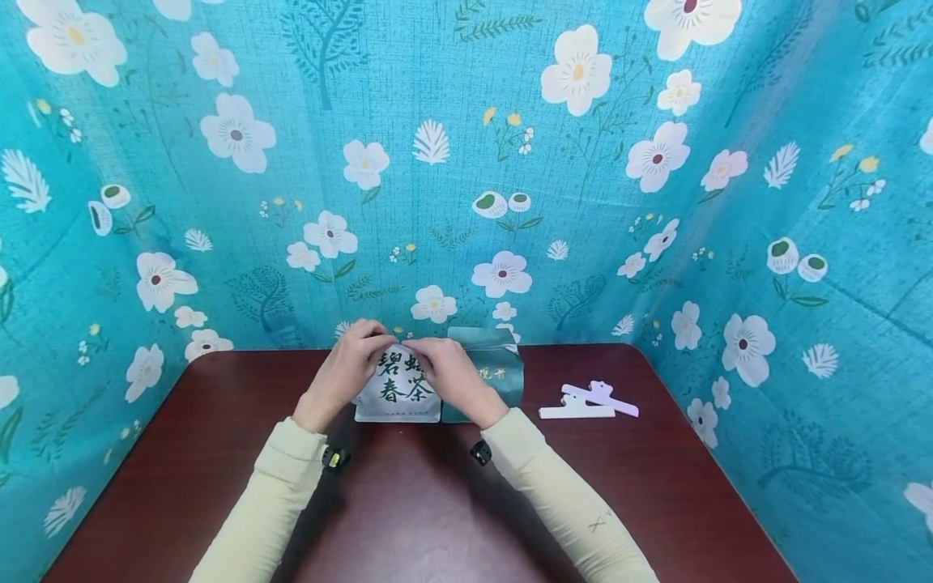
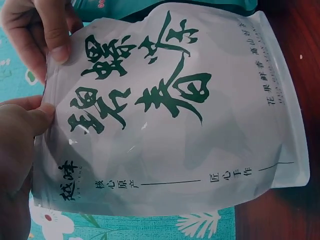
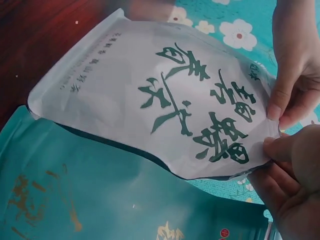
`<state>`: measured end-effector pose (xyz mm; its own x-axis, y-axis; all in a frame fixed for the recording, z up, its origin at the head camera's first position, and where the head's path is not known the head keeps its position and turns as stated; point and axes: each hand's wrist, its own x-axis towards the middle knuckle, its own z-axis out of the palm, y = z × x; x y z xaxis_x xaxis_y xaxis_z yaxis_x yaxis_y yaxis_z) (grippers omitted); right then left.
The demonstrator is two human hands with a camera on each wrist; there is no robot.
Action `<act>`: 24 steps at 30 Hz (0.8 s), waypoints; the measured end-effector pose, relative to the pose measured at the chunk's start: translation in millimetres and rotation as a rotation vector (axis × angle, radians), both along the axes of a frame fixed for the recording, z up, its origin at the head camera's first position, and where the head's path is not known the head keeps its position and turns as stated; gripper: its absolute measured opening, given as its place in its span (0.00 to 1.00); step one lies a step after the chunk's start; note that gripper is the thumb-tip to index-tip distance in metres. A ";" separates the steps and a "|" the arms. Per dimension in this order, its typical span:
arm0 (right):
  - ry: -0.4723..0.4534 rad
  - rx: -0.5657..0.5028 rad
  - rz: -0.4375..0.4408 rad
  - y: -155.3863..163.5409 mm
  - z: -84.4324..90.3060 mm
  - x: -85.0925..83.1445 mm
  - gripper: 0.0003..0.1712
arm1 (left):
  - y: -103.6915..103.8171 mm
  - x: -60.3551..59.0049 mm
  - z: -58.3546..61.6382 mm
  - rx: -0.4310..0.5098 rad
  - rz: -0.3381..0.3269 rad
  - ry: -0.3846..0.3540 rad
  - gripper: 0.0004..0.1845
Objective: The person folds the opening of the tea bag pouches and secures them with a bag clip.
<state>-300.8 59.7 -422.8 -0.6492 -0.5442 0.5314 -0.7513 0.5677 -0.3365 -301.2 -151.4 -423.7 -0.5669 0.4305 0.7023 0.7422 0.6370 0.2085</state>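
A: Nearest cam?
B: Both hands on the white tea pouch (image 1: pixel 398 389), standing on the dark table (image 1: pixel 408 502) w/ its top edge pinched. Left hand (image 1: pixel 348 366) thumb + fingers clamped on the left part of the rim, right hand (image 1: pixel 453 377) pinching just beside it.
A: Behind that?
B: Green pouch (image 1: pixel 496 368) touching the white one's rear right. Two white clips (image 1: pixel 590 402) further right, well apart. Floral cloth (image 1: pixel 466 162) at back.

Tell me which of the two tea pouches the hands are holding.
The white pouch with large dark green characters: the left hand and right hand pinch its top edge. The teal pouch stands untouched behind it.
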 end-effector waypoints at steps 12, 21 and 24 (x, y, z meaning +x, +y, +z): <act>-0.007 -0.039 0.081 3.4 8.3 5.6 0.16 | -3.1 13.6 6.9 -0.033 0.002 0.012 0.13; -0.023 -0.065 0.111 7.7 19.2 20.2 0.17 | -0.5 30.4 18.2 -0.048 -0.007 0.054 0.13; -0.015 -0.059 0.114 9.4 21.1 24.9 0.17 | 0.0 34.8 20.4 -0.050 -0.007 0.073 0.14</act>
<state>-275.8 69.0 -401.7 -0.5930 -0.5830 0.5554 -0.8045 0.4579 -0.3783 -266.4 -151.5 -403.3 -0.5119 0.4701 0.7190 0.7589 0.6397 0.1220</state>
